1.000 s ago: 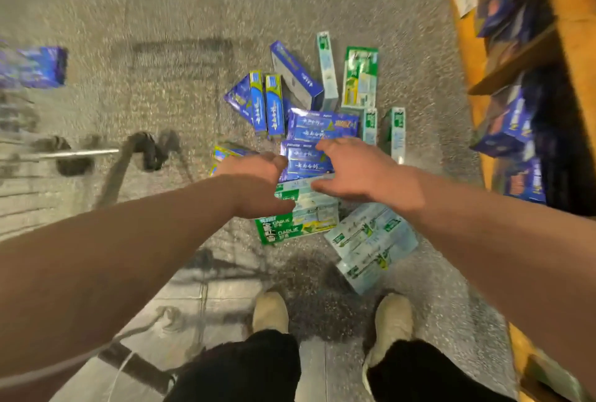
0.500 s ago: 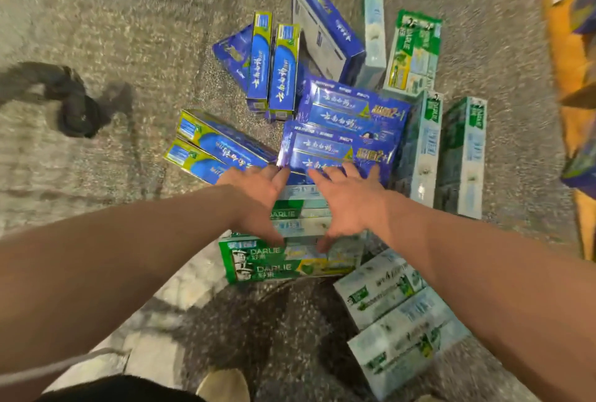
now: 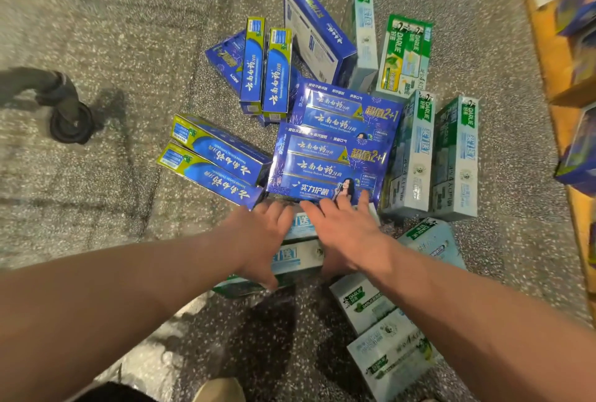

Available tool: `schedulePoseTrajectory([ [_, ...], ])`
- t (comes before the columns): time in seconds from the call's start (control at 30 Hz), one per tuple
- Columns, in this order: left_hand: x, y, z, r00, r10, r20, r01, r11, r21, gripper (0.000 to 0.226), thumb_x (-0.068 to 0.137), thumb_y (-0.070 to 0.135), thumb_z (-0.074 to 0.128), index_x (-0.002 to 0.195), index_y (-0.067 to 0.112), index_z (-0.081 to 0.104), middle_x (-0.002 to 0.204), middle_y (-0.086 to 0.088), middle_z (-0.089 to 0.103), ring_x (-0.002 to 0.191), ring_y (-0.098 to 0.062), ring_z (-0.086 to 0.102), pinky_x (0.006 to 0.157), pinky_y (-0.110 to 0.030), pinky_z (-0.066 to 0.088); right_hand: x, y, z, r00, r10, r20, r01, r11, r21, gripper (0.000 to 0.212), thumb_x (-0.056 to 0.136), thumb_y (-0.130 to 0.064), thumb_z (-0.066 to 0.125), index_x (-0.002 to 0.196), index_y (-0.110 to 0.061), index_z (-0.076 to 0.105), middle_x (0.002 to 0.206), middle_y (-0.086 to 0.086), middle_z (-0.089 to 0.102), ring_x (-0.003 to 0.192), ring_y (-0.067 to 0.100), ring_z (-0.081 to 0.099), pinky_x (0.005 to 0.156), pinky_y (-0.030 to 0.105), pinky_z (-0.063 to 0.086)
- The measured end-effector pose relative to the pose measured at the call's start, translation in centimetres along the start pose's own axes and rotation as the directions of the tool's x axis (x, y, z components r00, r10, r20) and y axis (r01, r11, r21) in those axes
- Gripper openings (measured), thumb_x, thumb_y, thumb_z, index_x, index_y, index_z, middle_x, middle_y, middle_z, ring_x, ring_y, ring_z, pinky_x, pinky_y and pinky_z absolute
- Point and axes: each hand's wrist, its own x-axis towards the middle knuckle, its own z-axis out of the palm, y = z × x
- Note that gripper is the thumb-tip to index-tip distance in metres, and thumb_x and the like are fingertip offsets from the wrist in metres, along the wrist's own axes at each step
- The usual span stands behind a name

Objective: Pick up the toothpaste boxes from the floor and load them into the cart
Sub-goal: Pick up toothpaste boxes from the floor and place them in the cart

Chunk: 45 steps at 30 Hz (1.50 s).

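Note:
Many toothpaste boxes lie in a heap on the speckled floor. Two large blue multipacks [image 3: 335, 159] sit in the middle, with slim blue-and-green boxes [image 3: 213, 159] to their left and white-and-green boxes [image 3: 432, 156] to their right. Just below the multipacks lies a stack of white-and-green boxes [image 3: 300, 256]. My left hand [image 3: 258, 240] and my right hand [image 3: 345, 233] both lie over this stack, fingers reaching its far edge and thumbs hooked at its near edge. The stack rests on the floor. Of the cart only one wheel [image 3: 71, 120] shows, at the left.
An orange shelf unit [image 3: 548, 46] with blue boxes runs along the right edge. More white-and-green boxes [image 3: 387, 346] lie at the lower right, close to my right forearm. One of my shoes [image 3: 219, 390] shows at the bottom. Bare floor stretches to the upper left.
The camera has dropped closer to the heap and the boxes look larger. Both hands moved from the blue multipack down onto the white-and-green stack and stay spread over it.

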Motion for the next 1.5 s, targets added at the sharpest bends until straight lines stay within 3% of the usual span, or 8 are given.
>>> schedulePoseTrajectory([
  [0.1,-0.7,1.5,1.0,0.999,-0.039,-0.039,0.038,0.999,-0.025,0.138,0.062,0.074,0.074,0.156,0.008,-0.003,0.147,-0.008,0.032,0.13,-0.029,0.043,0.096,-0.049,0.049,-0.3,-0.1,1.5,0.997,-0.035,-0.062,0.038,0.998,0.049,0.142,0.059,-0.056,0.089,0.157,-0.033,-0.011,0.153,0.008,0.028,0.143,0.042,0.028,0.114,0.076,0.013],
  [0.3,-2.1,1.4,2.3,0.995,-0.086,0.044,0.089,0.993,-0.072,0.137,0.065,0.072,0.075,0.155,0.022,-0.015,0.153,-0.01,0.023,0.133,-0.034,0.04,0.097,-0.053,0.05,-1.4,1.0,4.0,0.984,0.124,-0.129,-0.106,0.985,0.14,0.128,0.075,-0.056,0.082,0.155,-0.038,-0.016,0.168,0.014,-0.004,0.152,0.051,-0.004,0.111,0.081,0.005],
  [0.43,-2.5,2.0,2.3,0.975,-0.197,0.106,0.213,0.962,-0.168,0.121,0.072,0.059,0.075,0.153,0.025,-0.007,0.148,-0.015,0.026,0.125,-0.04,0.046,0.094,-0.053,0.052,-2.1,1.0,4.2,0.967,0.128,-0.221,-0.083,0.975,0.204,0.112,0.079,-0.048,0.077,0.157,-0.034,-0.001,0.156,0.012,0.02,0.139,0.041,0.025,0.107,0.06,0.04],
  [0.63,-3.7,0.5,1.7,0.931,-0.352,0.098,0.365,0.907,-0.209,0.108,0.064,0.06,0.079,0.144,0.032,0.014,0.127,-0.004,0.036,0.117,-0.03,0.049,0.082,-0.048,0.05,-1.8,-0.7,3.4,0.985,0.069,-0.156,-0.027,0.966,0.256,0.101,0.077,-0.016,0.072,0.157,-0.022,0.01,0.153,0.01,0.025,0.139,0.035,0.025,0.112,0.055,0.039],
  [0.83,-3.2,1.5,1.3,0.954,-0.292,0.071,0.297,0.952,-0.076,0.104,0.075,0.06,0.072,0.15,0.014,0.017,0.137,-0.008,0.041,0.127,-0.032,0.047,0.109,-0.063,0.033,-1.2,-1.1,3.2,0.988,0.03,-0.152,-0.019,0.997,0.072,0.076,0.096,-0.008,0.051,0.159,-0.014,0.008,0.161,0.013,0.023,0.152,0.035,0.014,0.116,0.073,0.012],
  [1.03,-3.1,1.5,1.3,0.971,-0.238,0.021,0.239,0.968,-0.081,0.088,0.082,0.048,0.07,0.147,0.014,0.021,0.136,-0.005,0.041,0.124,-0.029,0.047,0.102,-0.051,0.041,-1.3,-0.9,2.6,0.99,0.001,-0.143,-0.005,1.0,-0.029,0.081,0.099,-0.021,0.055,0.16,-0.02,0.001,0.149,0.022,0.038,0.14,0.041,0.036,0.118,0.072,0.004],
  [1.27,-2.7,1.0,1.3,0.985,-0.172,0.021,0.173,0.985,-0.029,0.099,0.078,0.051,0.07,0.151,0.014,0.015,0.137,-0.004,0.04,0.124,-0.027,0.046,0.1,-0.048,0.042,-0.3,-0.6,3.7,0.976,-0.053,-0.21,0.053,0.999,-0.006,0.075,0.093,-0.043,0.062,0.15,-0.014,0.024,0.14,0.015,0.048,0.125,0.035,0.048,0.105,0.056,0.039],
  [1.5,-5.3,-0.6,-4.8,0.981,-0.186,-0.053,0.188,0.981,0.042,0.088,0.077,0.049,0.07,0.144,0.014,0.025,0.132,-0.005,0.045,0.118,-0.026,0.051,0.092,-0.045,0.043,-4.0,0.2,-2.9,0.978,-0.06,-0.201,0.057,0.998,-0.019,0.093,0.08,-0.056,0.072,0.147,-0.016,0.022,0.135,0.01,0.046,0.125,0.031,0.045,0.106,0.052,0.035],
])
